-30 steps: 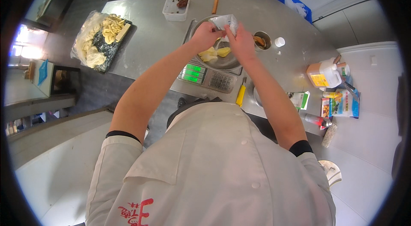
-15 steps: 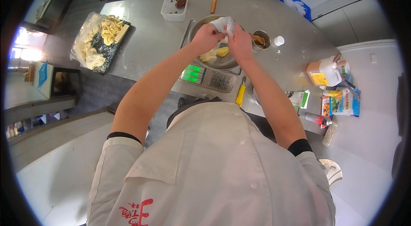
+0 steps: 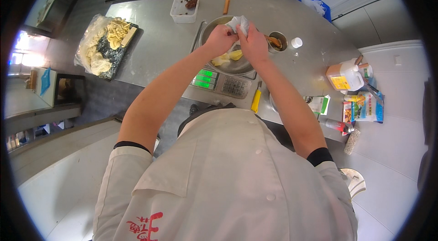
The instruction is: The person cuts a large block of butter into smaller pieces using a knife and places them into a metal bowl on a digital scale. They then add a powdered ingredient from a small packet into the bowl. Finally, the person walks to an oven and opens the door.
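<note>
My left hand (image 3: 221, 39) and my right hand (image 3: 253, 45) are close together over a wide metal bowl (image 3: 204, 48), both pinching a crumpled white wrapper (image 3: 243, 23). Whether the wrapper is paper or thin plastic I cannot tell. Pale yellow pieces (image 3: 221, 60) lie in the bowl below my wrists; my hands hide part of its inside. Under the bowl is a scale with a lit green display (image 3: 205, 78) and a keypad (image 3: 235, 86). To the right of my right hand stands a small metal pot (image 3: 284, 40) with a brown wooden-looking handle in it.
A yellow-handled tool (image 3: 256, 99) lies right of the scale. Beyond the bowl are a rolling pin (image 3: 227, 0) and a clear tub (image 3: 184, 17). At left, dough pieces (image 3: 118, 33) rest on a dark board. A white cap (image 3: 296, 42) and a jug (image 3: 343, 76) are at right.
The wrapper has been gathered narrower and stands more upright. My right hand has shifted slightly left, toward my left hand. The surrounding things look the same.
</note>
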Motion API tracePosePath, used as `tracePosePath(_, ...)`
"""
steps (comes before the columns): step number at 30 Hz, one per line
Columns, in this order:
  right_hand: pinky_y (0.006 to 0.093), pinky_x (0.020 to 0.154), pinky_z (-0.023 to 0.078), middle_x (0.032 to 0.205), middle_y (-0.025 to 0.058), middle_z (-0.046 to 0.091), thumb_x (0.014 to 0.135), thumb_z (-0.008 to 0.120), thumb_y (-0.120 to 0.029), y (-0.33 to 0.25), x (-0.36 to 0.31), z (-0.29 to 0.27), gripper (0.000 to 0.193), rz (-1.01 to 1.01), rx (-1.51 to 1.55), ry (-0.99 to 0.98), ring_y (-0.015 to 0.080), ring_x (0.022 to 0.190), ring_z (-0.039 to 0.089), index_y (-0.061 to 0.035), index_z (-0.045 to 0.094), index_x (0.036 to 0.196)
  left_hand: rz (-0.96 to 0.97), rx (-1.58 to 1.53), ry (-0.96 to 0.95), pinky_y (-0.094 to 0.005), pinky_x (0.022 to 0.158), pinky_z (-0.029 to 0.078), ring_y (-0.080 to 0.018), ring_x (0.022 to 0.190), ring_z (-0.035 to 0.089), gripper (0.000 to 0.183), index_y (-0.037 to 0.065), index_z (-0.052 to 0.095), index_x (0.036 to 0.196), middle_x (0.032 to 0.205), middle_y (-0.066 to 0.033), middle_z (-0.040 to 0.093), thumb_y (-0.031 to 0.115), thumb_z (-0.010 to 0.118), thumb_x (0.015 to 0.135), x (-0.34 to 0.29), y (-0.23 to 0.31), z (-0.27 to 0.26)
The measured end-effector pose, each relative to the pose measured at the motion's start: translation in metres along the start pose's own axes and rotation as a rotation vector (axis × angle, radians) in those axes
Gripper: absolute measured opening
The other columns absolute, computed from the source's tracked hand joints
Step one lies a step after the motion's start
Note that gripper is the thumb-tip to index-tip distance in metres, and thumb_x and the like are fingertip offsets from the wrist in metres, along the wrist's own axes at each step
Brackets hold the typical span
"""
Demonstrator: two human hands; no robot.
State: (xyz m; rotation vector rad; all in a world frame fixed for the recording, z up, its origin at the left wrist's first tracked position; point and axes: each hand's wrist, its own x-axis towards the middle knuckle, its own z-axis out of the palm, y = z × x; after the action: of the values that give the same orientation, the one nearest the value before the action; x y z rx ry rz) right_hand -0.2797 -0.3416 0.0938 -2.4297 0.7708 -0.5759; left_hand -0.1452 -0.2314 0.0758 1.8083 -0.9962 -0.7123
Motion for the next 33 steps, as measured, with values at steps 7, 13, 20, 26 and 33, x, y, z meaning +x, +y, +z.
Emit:
tracePosePath(7, 0.0629, 0.076, 0.056, 0.091, 0.0250, 0.076, 0.110, 0.057, -0.049, -0.001, 0.002, 0.006, 0.047, 0.019, -0.107, -0.013, 0.0499, 0.088, 0.074, -0.0052, 0.059, 0.127, -0.022, -0.019, 0.018, -0.0399, 0.067, 0.050, -0.0159, 0.070, 0.057, 0.032, -0.008, 0.077, 0.092, 0.072, -0.0089, 0.066, 0.024, 0.077, 0.098, 0.001, -0.001, 0.004)
tracePosePath(13, 0.0607, 0.075, 0.057, 0.094, 0.0193, 0.078, 0.103, 0.065, -0.037, 0.015, -0.001, -0.005, 0.033, -0.042, -0.082, -0.008, 0.0472, 0.089, 0.074, -0.0127, 0.062, 0.125, -0.095, -0.055, -0.067, -0.0359, 0.067, 0.050, -0.0119, 0.072, 0.058, 0.036, -0.003, 0.080, 0.095, 0.078, -0.0050, 0.070, 0.033, 0.084, 0.098, -0.006, -0.002, -0.011)
tracePosePath(20, 0.0559, 0.083, 0.058, 0.100, 0.0167, 0.078, 0.098, 0.069, -0.027, 0.010, -0.005, -0.041, 0.029, -0.100, -0.067, -0.037, 0.0418, 0.100, 0.075, -0.0167, 0.067, 0.125, -0.211, -0.167, 0.052, -0.0339, 0.071, 0.054, -0.0109, 0.075, 0.063, 0.037, -0.002, 0.082, 0.097, 0.082, -0.0020, 0.073, 0.034, 0.088, 0.096, -0.018, -0.001, -0.021)
tracePosePath(26, 0.0495, 0.091, 0.058, 0.117, 0.0200, 0.078, 0.099, 0.076, -0.035, -0.001, -0.002, -0.034, 0.040, -0.086, 0.226, -0.065, 0.0414, 0.109, 0.074, -0.0104, 0.067, 0.130, -0.178, -0.242, 0.041, -0.0334, 0.073, 0.056, -0.0115, 0.080, 0.066, 0.026, -0.002, 0.081, 0.103, 0.090, -0.0055, 0.077, 0.023, 0.086, 0.098, -0.009, -0.017, -0.012)
tracePosePath(33, 0.0461, 0.097, 0.058, 0.122, 0.0202, 0.078, 0.095, 0.083, -0.047, -0.023, 0.001, -0.016, 0.058, -0.026, 0.299, -0.121, 0.0418, 0.114, 0.074, -0.0075, 0.067, 0.135, 0.044, -0.253, 0.057, -0.0377, 0.082, 0.056, -0.0148, 0.090, 0.067, 0.018, -0.003, 0.079, 0.107, 0.098, -0.0057, 0.078, 0.012, 0.075, 0.100, -0.011, -0.011, 0.010)
